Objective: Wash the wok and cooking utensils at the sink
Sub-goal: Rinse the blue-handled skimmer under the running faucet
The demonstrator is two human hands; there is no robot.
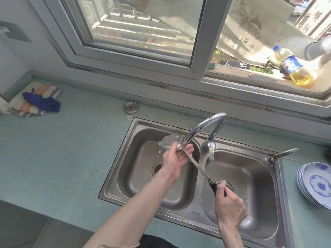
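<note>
While water runs from the curved faucet [202, 125] into the left basin, a long metal ladle [189, 158] lies slantwise across the double sink [195, 213], its bowl under the spout over the left basin and its dark blue handle end reaching over the right basin. The right hand [230, 205] grips that handle end, fingers and thumb curled round it, so the grip there is pressed tight on the ladle. The left hand [176, 158] lies with its fingers straight and spread, palm turned up against the shaft just below the bowl, touching the metal where the stream lands; this grip is spread, not clamped. Water splashes off the ladle's bowl, which looks blurred by the flow.

Both basins hold no dishes; each shows its round drain, and a little water and droplets lie on the steel. A second small tap [284, 153] stands at the sink's far right corner.

On the green tabletop [71, 149] to the far left lies a striped cloth [35, 97] with a dark blue rag [43, 102] bunched on top. At the right edge sits a stack of blue-and-white plates [317, 185]. On the window ledge [250, 76] behind the sink a bottle of yellow oil [293, 67] stands tilted in view, beside a metal pot [318, 49] that is only partly in frame.
</note>
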